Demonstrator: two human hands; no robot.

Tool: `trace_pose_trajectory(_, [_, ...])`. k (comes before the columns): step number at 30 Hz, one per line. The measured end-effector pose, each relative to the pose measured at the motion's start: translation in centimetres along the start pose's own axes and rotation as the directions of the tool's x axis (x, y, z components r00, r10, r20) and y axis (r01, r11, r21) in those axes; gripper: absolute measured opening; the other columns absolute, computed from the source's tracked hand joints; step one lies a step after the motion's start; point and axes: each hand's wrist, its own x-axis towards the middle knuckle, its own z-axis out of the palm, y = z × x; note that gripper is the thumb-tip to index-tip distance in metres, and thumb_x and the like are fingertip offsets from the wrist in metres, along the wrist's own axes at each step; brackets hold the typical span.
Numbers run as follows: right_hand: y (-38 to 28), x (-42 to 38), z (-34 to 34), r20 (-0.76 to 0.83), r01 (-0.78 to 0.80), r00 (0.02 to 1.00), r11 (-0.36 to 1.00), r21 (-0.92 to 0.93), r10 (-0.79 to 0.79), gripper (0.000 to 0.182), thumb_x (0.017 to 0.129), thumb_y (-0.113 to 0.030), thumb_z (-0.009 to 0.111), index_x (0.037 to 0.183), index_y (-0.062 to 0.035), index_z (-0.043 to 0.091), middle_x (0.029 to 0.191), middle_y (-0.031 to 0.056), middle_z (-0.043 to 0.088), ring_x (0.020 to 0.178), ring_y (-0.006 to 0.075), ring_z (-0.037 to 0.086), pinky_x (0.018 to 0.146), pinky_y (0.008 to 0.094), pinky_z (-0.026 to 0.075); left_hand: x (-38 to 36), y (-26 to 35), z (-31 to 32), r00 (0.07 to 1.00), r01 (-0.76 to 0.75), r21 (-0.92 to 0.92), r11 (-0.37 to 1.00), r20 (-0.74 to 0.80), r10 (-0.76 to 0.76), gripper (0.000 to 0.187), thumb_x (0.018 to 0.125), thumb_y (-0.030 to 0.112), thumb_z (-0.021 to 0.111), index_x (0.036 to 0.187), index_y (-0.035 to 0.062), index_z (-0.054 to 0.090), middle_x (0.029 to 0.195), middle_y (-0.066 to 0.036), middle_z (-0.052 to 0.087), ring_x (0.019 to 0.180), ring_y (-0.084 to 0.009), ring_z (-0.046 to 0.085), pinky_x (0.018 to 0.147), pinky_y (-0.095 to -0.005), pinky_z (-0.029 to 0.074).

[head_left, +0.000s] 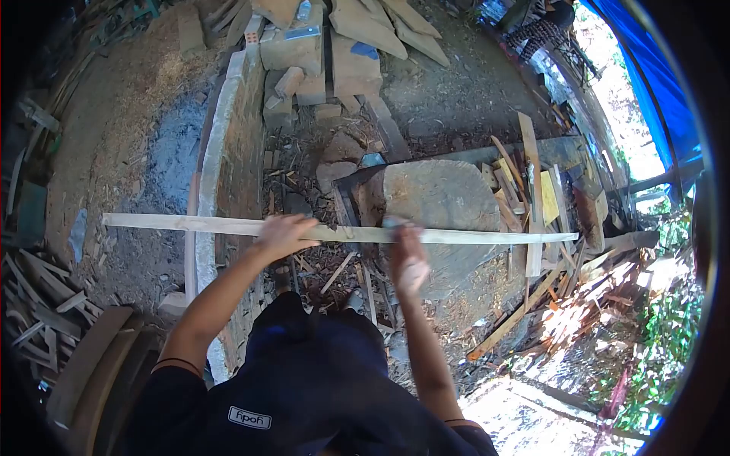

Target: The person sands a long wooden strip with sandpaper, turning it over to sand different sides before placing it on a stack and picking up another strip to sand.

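A long, narrow strip of pale wood (pixel 471 236) runs crosswise in front of me. It passes over the low wall on the left and the big wood stump (pixel 441 186) on the right. My left hand (pixel 285 235) is closed over the strip left of its middle, thumb along the near side. Over the strip at the stump's left edge is my right hand (pixel 409 258), smeared by motion. Its fingers are closed around a small greyish thing (pixel 392 221), too blurred to name, at the strip's surface.
The low wall (pixel 232 137) stretches away on my left. Stone blocks (pixel 293 53) and slabs stand at the far end. Offcuts and a propped board (pixel 530 182) crowd the stump's right side. Curved timbers (pixel 87 365) lie at lower left. Another person (pixel 536 34) is at the far right.
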Motion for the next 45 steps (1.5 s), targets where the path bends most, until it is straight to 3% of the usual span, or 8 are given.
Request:
trace_pose_trajectory(6, [3.2, -0.5, -0.9, -0.069, 0.254, 0.967, 0.954, 0.159, -0.245, 0.024, 0.095, -0.005, 0.060, 0.116, -0.0012, 0.070, 0.115, 0.0133, 0.073, 0.105, 0.0278, 0.071, 0.095, 0.0365, 0.056, 1.0, -0.1, -0.6, 0.997, -0.032, -0.063, 0.998, 0.074, 0.037, 0.054, 0.080, 0.057, 0.070, 0.125, 0.0263, 0.067, 0.098, -0.004, 0.070, 0.090, -0.0273, 0.070, 0.072, -0.0437, 0.052])
trace_pose_trajectory(9, [8.9, 0.7, -4.5, -0.066, -0.177, 0.981, 0.982, 0.063, 0.181, 0.024, 0.097, -0.005, 0.057, 0.117, 0.0001, 0.069, 0.114, 0.0138, 0.073, 0.106, 0.0257, 0.071, 0.090, 0.0312, 0.058, -0.1, -1.9, -1.6, 0.996, 0.002, -0.040, 0.999, 0.085, 0.002, 0.054, 0.080, 0.056, 0.071, 0.127, 0.0300, 0.066, 0.096, -0.003, 0.070, 0.091, -0.0263, 0.070, 0.074, -0.0440, 0.052])
trace_pose_trajectory(10, [14.9, -2.0, -1.9, -0.169, -0.168, 0.979, 0.915, -0.367, 0.113, 0.024, 0.098, -0.005, 0.056, 0.116, -0.0012, 0.070, 0.113, 0.0121, 0.073, 0.104, 0.0229, 0.071, 0.087, 0.0303, 0.059, -0.6, -2.4, -2.1, 0.995, 0.033, -0.015, 0.999, 0.099, -0.031, 0.054, 0.080, 0.056, 0.071, 0.127, 0.0306, 0.065, 0.096, -0.003, 0.070, 0.091, -0.0263, 0.070, 0.075, -0.0445, 0.052])
trace_pose_trajectory(15, [5.7, -1.9, -0.5, 0.049, -0.246, 0.968, 0.969, 0.003, 0.246, 0.027, 0.093, -0.009, 0.060, 0.118, -0.0032, 0.070, 0.117, 0.0131, 0.071, 0.108, 0.0254, 0.069, 0.093, 0.0334, 0.056, 0.0, -2.2, -0.4, 0.998, 0.002, 0.015, 1.000, 0.070, -0.004, 0.058, 0.081, 0.059, 0.070, 0.128, 0.0256, 0.065, 0.099, -0.004, 0.069, 0.093, -0.0283, 0.069, 0.076, -0.0464, 0.052])
trace_pose_trajectory(21, [0.5, -0.2, -0.7, 0.047, 0.164, 0.985, 0.983, 0.086, -0.169, 0.026, 0.087, -0.009, 0.068, 0.112, -0.0036, 0.070, 0.109, 0.0131, 0.071, 0.104, 0.0293, 0.069, 0.094, 0.0404, 0.055, 1.3, -0.3, -0.2, 0.997, -0.019, -0.056, 0.998, 0.077, 0.023, 0.061, 0.080, 0.059, 0.070, 0.130, 0.0244, 0.064, 0.100, -0.006, 0.069, 0.094, -0.0294, 0.069, 0.077, -0.0482, 0.052])
trace_pose_trajectory(30, [7.6, -1.0, 0.3, -0.124, -0.249, 0.964, 0.960, -0.128, 0.234, 0.019, 0.096, -0.009, 0.058, 0.108, -0.0070, 0.072, 0.110, 0.0114, 0.073, 0.098, 0.0257, 0.073, 0.088, 0.0350, 0.058, 1.1, -0.1, -0.5, 0.998, -0.009, 0.052, 0.999, 0.064, 0.006, 0.058, 0.083, 0.057, 0.068, 0.132, 0.0264, 0.062, 0.097, -0.007, 0.067, 0.089, -0.0293, 0.069, 0.070, -0.0438, 0.053])
trace_pose_trajectory(38, [3.8, 0.2, -1.6, -0.028, 0.141, 0.989, 0.988, -0.064, -0.143, 0.018, 0.091, -0.006, 0.063, 0.107, -0.0040, 0.071, 0.109, 0.0125, 0.074, 0.098, 0.0269, 0.072, 0.091, 0.0356, 0.057, 0.2, -2.0, 0.2, 1.000, -0.022, 0.084, 0.996, 0.003, 0.022, 0.057, 0.083, 0.058, 0.068, 0.132, 0.0289, 0.062, 0.093, -0.005, 0.067, 0.083, -0.0285, 0.070, 0.069, -0.0449, 0.054])
trace_pose_trajectory(45, [6.6, 0.2, -2.1, -0.125, -0.247, 0.965, 0.959, -0.140, 0.230, 0.027, 0.086, -0.006, 0.066, 0.112, -0.0038, 0.072, 0.113, 0.0143, 0.072, 0.109, 0.0258, 0.069, 0.097, 0.0343, 0.054, -1.1, -4.0, -1.3, 1.000, 0.019, 0.128, 0.992, -0.020, -0.016, 0.059, 0.082, 0.060, 0.067, 0.133, 0.0305, 0.061, 0.096, -0.005, 0.065, 0.091, -0.0283, 0.069, 0.074, -0.0456, 0.053])
